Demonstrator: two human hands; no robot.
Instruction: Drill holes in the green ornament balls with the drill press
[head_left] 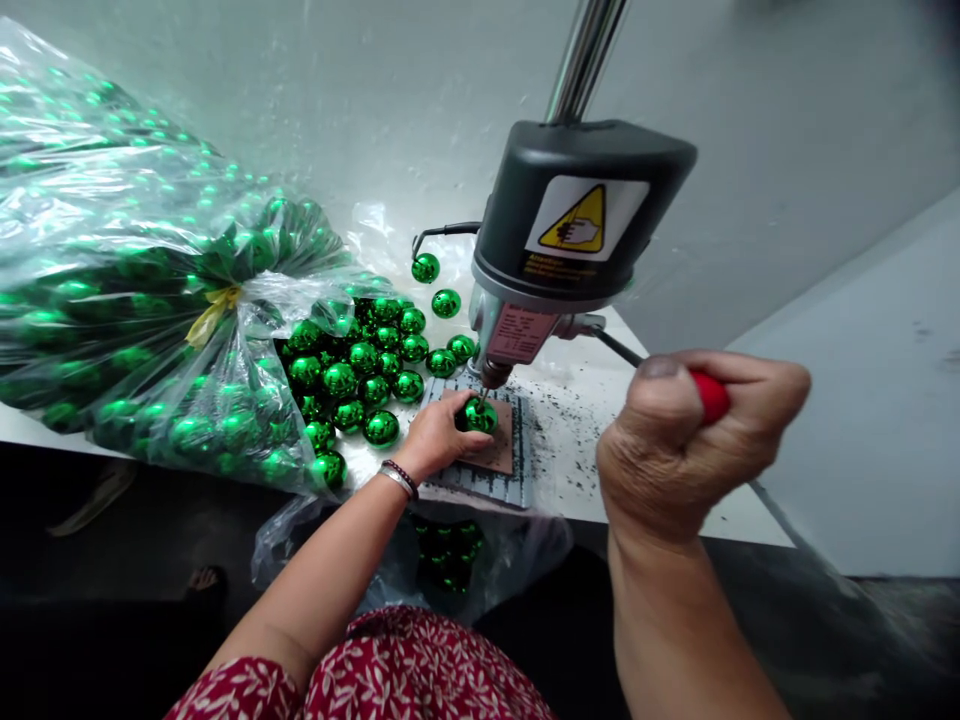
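Under the drill press (589,210), my left hand (439,437) grips a shiny green ball (480,414) between thumb and fingers. The ball rests on a pinkish-brown board (501,458) on the ribbed metal base (517,490). The drill's tip meets the top of the ball; whether it has gone in is too small to tell. My right hand (675,440) is wrapped round the red knob (709,397) of the press's lever, to the right of the drill head.
Loose green balls (364,357) lie left of the base, beside a large clear bag (180,330) of balls tied with yellow. Dark shavings dot the white table (570,400). An open plastic bag (517,550) with green balls hangs below the front edge. Walls stand behind and right.
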